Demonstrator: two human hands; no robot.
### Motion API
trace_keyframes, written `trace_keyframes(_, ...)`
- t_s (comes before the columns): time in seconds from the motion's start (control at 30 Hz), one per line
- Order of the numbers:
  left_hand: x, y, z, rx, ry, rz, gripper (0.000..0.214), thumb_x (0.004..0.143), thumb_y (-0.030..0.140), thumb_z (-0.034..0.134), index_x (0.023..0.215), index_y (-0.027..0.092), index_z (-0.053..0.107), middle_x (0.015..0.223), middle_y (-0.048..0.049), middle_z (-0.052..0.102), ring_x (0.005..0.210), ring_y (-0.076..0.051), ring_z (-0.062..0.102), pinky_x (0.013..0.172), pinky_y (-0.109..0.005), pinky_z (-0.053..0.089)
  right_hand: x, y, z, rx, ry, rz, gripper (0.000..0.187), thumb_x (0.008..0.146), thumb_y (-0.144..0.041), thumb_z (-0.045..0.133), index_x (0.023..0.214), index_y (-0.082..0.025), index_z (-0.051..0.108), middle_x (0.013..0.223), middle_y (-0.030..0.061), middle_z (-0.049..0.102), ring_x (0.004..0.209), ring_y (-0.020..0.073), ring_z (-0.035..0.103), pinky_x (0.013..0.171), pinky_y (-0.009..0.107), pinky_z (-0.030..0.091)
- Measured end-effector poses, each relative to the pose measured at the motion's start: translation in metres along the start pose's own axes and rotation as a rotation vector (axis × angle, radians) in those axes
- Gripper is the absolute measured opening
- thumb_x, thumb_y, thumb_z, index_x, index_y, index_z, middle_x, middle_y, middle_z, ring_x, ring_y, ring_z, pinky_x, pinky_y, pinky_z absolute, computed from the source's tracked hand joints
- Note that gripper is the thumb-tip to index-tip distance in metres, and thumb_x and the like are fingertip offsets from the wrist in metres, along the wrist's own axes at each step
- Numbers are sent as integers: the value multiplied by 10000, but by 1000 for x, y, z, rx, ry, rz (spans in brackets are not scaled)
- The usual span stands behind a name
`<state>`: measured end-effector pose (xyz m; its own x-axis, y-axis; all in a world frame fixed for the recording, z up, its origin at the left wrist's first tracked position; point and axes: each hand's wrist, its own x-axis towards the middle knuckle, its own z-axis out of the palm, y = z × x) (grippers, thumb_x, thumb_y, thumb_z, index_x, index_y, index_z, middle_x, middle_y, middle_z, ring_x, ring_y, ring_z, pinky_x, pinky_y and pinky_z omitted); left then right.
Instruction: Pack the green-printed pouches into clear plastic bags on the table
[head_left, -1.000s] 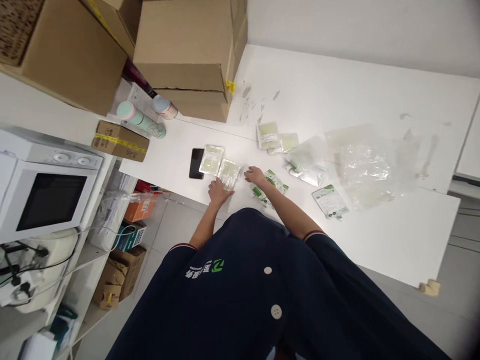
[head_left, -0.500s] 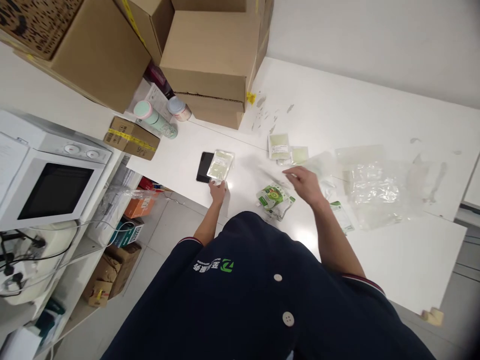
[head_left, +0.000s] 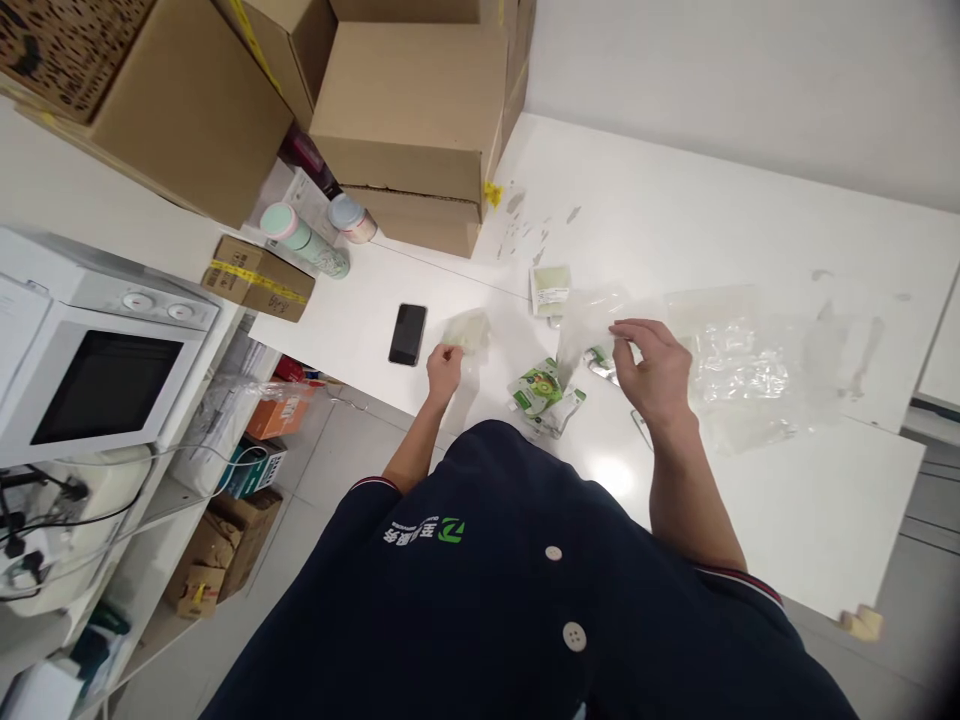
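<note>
My left hand (head_left: 444, 370) pinches the near edge of a pale green packet (head_left: 468, 332), which is blurred and held just right of the black phone (head_left: 408, 334). My right hand (head_left: 654, 366) has thumb and fingers pinched on a clear plastic bag (head_left: 592, 318). Between my hands lie green printed pouches (head_left: 537, 388) with a fruit picture, partly overlapping. Another pale green packet (head_left: 551, 290) with a white label lies behind them, partly covered by the bag. A further green-and-white pouch (head_left: 600, 364) shows beneath the bag, beside my right fingers.
Clear plastic bags (head_left: 742, 365) are spread on the white table (head_left: 825, 500) at right. Cardboard boxes (head_left: 409, 90) stand at the back left, with a mint bottle (head_left: 304, 240) and a lidded jar (head_left: 352, 218) in front. A microwave (head_left: 105, 360) sits far left.
My left hand has lifted the pale green packet off the phone and moved it right. My right hand has moved right and now holds up the clear bag.
</note>
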<state>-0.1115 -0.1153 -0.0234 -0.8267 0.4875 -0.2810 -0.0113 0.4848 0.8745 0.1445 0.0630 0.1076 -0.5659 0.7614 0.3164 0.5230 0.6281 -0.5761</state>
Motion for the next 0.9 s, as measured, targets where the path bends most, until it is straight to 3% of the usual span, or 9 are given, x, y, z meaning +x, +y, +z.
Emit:
trace_keyframes(0.13, -14, 53, -3, -116, -142, -42, 152, 808, 299, 580, 726, 183, 526, 710, 5, 652, 566, -97, 592, 569, -228, 448, -3, -3, 1, -43, -118, 35, 262, 886, -352, 533, 1018, -191, 692, 1062, 116, 669, 925, 252, 643, 768, 390, 537)
trace_keyframes(0.27, -20, 87, -5, -239, -279, -47, 174, 800, 287, 607, 716, 171, 506, 680, -3, 641, 590, -94, 600, 603, -233, 475, -11, 11, 4, -232, -267, 168, 400, 868, -544, 553, 850, -169, 691, 790, 127, 635, 810, 286, 596, 727, 418, 480)
trace_keyframes(0.47, -26, 115, -15, -355, -415, -40, 183, 813, 310, 612, 757, 178, 498, 685, 12, 619, 601, -85, 601, 624, -236, 492, -13, 35, 25, -238, -300, 236, 790, 719, -676, 674, 1279, -131, 558, 926, 152, 612, 938, 321, 543, 837, 443, 420)
trace_keyframes(0.53, -27, 121, -19, -376, -441, -38, 184, 818, 315, 614, 771, 179, 500, 679, 16, 609, 599, -85, 599, 620, -235, 491, -8, 34, 34, -198, -356, 228, 791, 710, -677, 679, 1304, -170, 554, 938, 136, 604, 951, 318, 530, 858, 442, 410)
trace_keyframes(0.57, -27, 123, -21, -388, -454, -34, 186, 820, 318, 615, 776, 178, 501, 680, 17, 606, 599, -84, 599, 619, -235, 491, -5, 32, 39, -188, -384, 219, 707, 749, -656, 651, 1274, -188, 583, 921, 127, 601, 942, 312, 528, 862, 441, 406)
trace_keyframes(0.63, -27, 120, -20, -418, -477, -22, 200, 823, 332, 621, 781, 177, 502, 686, 16, 604, 599, -82, 597, 620, -234, 489, 0, 26, 43, -188, -436, 188, 458, 871, -550, 539, 1130, -195, 668, 843, 113, 589, 889, 293, 532, 863, 442, 400)
trace_keyframes(0.7, -27, 107, -16, -443, -466, -26, 239, 823, 375, 631, 787, 179, 500, 706, 13, 608, 596, -78, 594, 618, -230, 486, 5, 20, 43, -200, -455, 151, 362, 938, -403, 425, 929, -176, 708, 757, 107, 570, 823, 273, 536, 857, 438, 397)
trace_keyframes(0.8, -25, 68, -3, -397, -385, -95, 335, 838, 502, 605, 816, 182, 509, 819, -16, 642, 606, -80, 608, 613, -232, 482, 11, 13, 30, -179, -362, 132, 311, 907, -292, 417, 776, -180, 675, 715, 101, 571, 771, 259, 542, 800, 408, 418)
trace_keyframes(0.9, -20, 18, 1, -181, -307, -161, 367, 877, 552, 522, 847, 188, 550, 959, -52, 661, 679, -113, 638, 648, -259, 493, 13, 7, 10, -132, -215, 114, 214, 849, -246, 459, 811, -193, 663, 745, 91, 595, 779, 262, 553, 749, 394, 437)
